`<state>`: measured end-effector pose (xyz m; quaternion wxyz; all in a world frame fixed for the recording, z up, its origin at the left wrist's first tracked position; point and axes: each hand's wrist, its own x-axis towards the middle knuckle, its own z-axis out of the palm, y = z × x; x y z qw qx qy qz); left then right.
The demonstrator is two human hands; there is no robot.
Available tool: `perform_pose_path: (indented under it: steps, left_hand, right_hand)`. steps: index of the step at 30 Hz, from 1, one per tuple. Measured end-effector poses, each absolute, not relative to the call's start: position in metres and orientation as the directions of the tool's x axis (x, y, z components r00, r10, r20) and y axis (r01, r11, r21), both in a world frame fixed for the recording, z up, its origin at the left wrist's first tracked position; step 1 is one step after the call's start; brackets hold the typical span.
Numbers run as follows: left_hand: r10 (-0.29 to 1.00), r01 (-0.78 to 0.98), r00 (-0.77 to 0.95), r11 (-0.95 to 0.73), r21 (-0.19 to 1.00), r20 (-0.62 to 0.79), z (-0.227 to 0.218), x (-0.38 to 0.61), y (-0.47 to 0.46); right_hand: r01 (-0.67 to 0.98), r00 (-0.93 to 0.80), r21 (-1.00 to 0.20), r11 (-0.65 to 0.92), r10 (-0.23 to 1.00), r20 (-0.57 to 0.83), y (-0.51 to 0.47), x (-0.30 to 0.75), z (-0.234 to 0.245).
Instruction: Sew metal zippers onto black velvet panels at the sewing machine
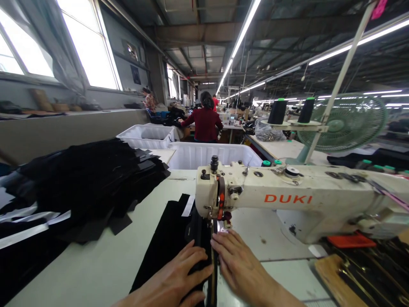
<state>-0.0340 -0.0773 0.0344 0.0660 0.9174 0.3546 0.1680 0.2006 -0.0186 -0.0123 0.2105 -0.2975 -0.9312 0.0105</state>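
Note:
A piece of black fabric (161, 238) lies on the sewing table and runs under the head of a white sewing machine (252, 194) marked DUKI. On the fabric rests my left hand (179, 275), its fingers spread and lying flat. My right hand (239, 260), fingers stretched forward, presses down at the fabric's right edge just in front of the needle area. Between the hands runs a narrow dark strip with a brownish line (211, 273), possibly a zipper. A white label (188, 206) shows near the fabric's far end. The needle tip is hard to make out.
A large heap of black fabric pieces (86, 183) covers the table's left side. Behind the machine stand white plastic bins (217, 151). Thread cones (277, 111) and a green fan (345, 121) are at right, above a wooden tray of tools (338, 281). A co-worker (204, 123) sits ahead.

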Motion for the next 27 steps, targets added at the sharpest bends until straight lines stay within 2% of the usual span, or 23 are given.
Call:
perform_pose_path:
  steps: [6,11,17,27]
  left_hand:
    - [0.648,0.609,0.705,-0.762,0.221,0.289,0.041,-0.033,-0.074]
    - [0.674,0.631,0.684,-0.739,0.238,0.279,0.025,-0.038,-0.072]
    - [0.729,0.677,0.612,-0.683,0.274,0.307,0.014,-0.04,-0.077]
    - [0.711,0.665,0.661,-0.703,0.253,0.238,0.032,-0.034,-0.079]
  right_hand:
    - [0.533,-0.744,-0.098,0.841,0.52,0.419,-0.015,0.201,-0.013]
    - [0.534,-0.746,-0.077,0.842,0.512,0.426,-0.014,0.201,-0.019]
    - [0.548,-0.746,-0.098,0.831,0.538,0.391,-0.018,0.2,-0.011]
    - [0.568,-0.734,-0.119,0.815,0.567,0.374,-0.02,0.201,-0.017]
